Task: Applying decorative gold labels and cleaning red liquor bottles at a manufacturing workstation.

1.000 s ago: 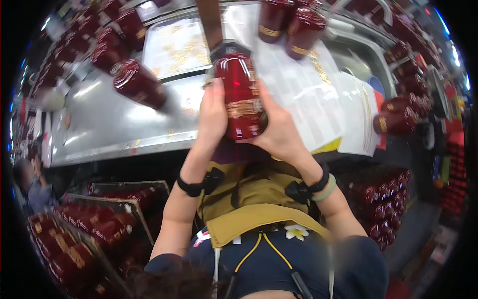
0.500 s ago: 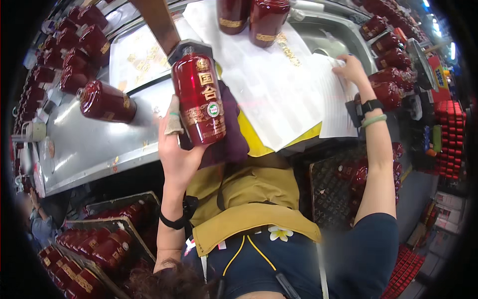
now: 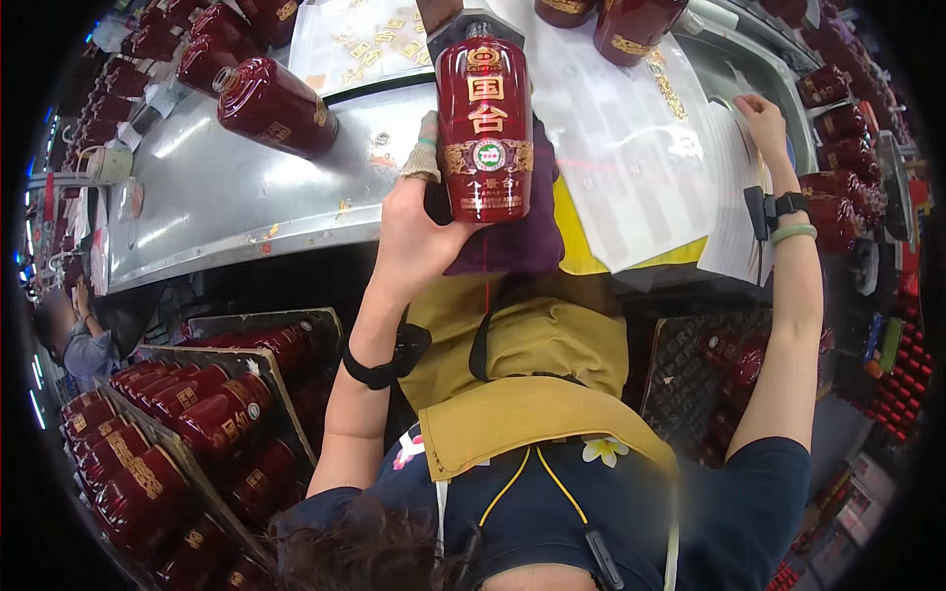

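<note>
Left hand [image 3: 419, 231] grips 1 red bottle [image 3: 485, 123]; right hand [image 3: 764, 118] on paper sheets [image 3: 734, 212].

We note the left fingers wrapped around the lower part of the red bottle, held above a purple cloth [image 3: 512, 241] at the edge of the metal desk [image 3: 227, 202]. Right fingers lie spread and flat on the paper sheets, holding nothing. 1 more bottle [image 3: 276, 106] lies on its side on the desk. Crates of red bottles [image 3: 187, 414] stand lower left.

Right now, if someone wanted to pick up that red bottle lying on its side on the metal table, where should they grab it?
Probably around the wide body of the lying red bottle, coming down from above: it rests on its side on the metal table, its flank is exposed, and its neck looks too short to grip.
</note>
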`<action>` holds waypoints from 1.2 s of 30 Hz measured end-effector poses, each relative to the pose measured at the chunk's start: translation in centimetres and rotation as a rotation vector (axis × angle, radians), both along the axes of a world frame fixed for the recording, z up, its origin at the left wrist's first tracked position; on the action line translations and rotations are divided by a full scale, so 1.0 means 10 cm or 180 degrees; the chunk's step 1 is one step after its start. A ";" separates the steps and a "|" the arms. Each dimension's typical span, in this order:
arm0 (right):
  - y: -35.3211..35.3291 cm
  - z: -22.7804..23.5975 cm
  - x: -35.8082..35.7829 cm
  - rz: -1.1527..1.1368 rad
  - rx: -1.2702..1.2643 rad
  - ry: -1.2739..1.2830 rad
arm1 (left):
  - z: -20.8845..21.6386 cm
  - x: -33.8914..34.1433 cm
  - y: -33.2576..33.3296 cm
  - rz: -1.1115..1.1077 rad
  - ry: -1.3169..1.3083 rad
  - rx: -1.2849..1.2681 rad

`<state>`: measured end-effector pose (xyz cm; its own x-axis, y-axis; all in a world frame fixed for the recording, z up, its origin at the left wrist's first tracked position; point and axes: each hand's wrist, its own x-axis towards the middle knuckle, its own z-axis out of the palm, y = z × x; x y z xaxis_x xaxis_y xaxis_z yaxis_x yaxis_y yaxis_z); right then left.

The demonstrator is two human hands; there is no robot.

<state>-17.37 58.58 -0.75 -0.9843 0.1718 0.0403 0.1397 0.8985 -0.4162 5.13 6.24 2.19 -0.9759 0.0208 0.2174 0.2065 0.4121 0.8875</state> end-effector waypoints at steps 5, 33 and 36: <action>0.01 0.14 0.04 -0.0081 -0.0340 0.0112 | -0.02 -0.02 0.01 0.0001 -0.0055 -0.0037; -1.17 0.71 0.89 0.1083 -0.0641 0.0909 | -0.01 0.08 0.21 0.0659 0.0764 -0.0557; -1.85 1.01 1.47 0.1694 -0.0749 0.0447 | -0.10 0.11 0.16 0.0565 0.0303 -0.0146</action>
<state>-2.71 40.13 9.34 -0.9256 -0.3233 0.1970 -0.3750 0.7114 -0.5944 6.18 7.84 1.24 -0.9402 -0.1377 0.3116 0.2091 0.4891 0.8468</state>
